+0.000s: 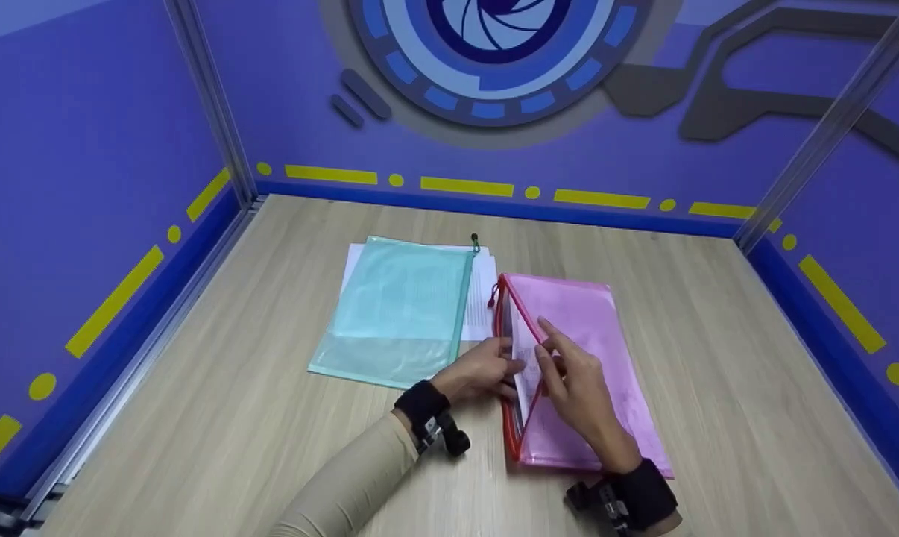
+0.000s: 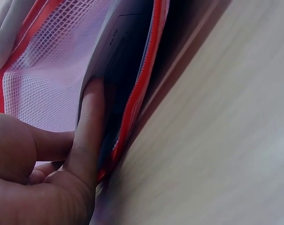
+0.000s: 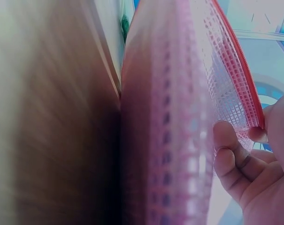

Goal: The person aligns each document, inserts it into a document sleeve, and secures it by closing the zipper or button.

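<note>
A pink mesh zip pouch with red zipper edging lies on the table, its mouth spread apart toward the left. White paper shows inside it. My left hand reaches into the mouth; in the left wrist view its fingers pinch the edge of the paper, one finger inside and another on the mesh side. With thumb and finger, my right hand holds up the upper zipper edge. How deep the paper sits is hidden by the pouch.
Left of the pink pouch lies a teal zip pouch with a green zipper pull. Printed white sheets stick out from under it. Blue-purple panels wall the wooden table at the back and both sides.
</note>
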`<state>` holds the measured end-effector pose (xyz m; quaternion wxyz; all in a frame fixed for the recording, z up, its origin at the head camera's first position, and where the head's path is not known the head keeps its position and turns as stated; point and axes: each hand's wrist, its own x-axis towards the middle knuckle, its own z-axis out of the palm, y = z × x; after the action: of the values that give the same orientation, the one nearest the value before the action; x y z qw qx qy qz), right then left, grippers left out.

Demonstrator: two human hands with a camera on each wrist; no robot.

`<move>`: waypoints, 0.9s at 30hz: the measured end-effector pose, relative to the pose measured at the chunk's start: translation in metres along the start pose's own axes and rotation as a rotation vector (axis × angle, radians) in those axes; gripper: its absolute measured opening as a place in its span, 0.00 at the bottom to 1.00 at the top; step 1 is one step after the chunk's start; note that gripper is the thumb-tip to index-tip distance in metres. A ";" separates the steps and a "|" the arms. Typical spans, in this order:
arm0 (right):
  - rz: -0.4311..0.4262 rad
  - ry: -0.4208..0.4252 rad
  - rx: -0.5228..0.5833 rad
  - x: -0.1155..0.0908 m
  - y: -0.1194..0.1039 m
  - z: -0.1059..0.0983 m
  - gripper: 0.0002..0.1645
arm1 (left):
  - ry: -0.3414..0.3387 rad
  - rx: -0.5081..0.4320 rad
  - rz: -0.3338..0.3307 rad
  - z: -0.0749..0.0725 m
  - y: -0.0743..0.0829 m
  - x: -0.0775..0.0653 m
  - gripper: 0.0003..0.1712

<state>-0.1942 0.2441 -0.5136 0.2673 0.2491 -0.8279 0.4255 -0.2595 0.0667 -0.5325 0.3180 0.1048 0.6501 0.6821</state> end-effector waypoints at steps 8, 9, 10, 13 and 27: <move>0.059 0.003 0.000 0.001 -0.001 -0.002 0.27 | -0.031 0.023 -0.016 -0.008 0.003 0.001 0.18; 0.062 0.008 -0.009 0.002 -0.001 -0.003 0.26 | -0.039 0.030 -0.016 -0.010 0.004 0.000 0.18; 0.063 0.013 -0.017 0.002 -0.001 -0.003 0.25 | -0.045 0.028 -0.014 -0.013 0.006 0.000 0.17; 0.056 0.034 -0.066 0.003 -0.001 -0.006 0.16 | -0.050 0.033 -0.004 -0.021 0.012 -0.002 0.15; 0.048 0.056 -0.451 0.002 0.002 -0.014 0.10 | 0.185 0.101 0.131 -0.045 0.028 -0.007 0.16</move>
<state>-0.1936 0.2570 -0.5068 0.3288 0.1513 -0.9001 0.2426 -0.2871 0.0273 -0.5095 0.2057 0.0993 0.7019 0.6747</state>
